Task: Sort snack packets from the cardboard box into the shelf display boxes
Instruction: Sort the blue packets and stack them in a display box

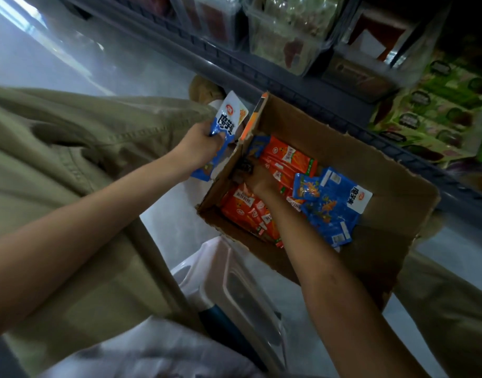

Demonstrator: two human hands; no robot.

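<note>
Sorting seemed to be at the gathering step. The left hand [201, 143] gripped a small stack of blue packets [229, 115] just outside the cardboard box [329, 137], fingers curled round them. The right hand [257, 181] reached into the box among orange packets [289, 156], its fingers shadowed, so no grip could be told. The next move likely called for lifting the stack to the shelf display boxes [286, 31].
</note>
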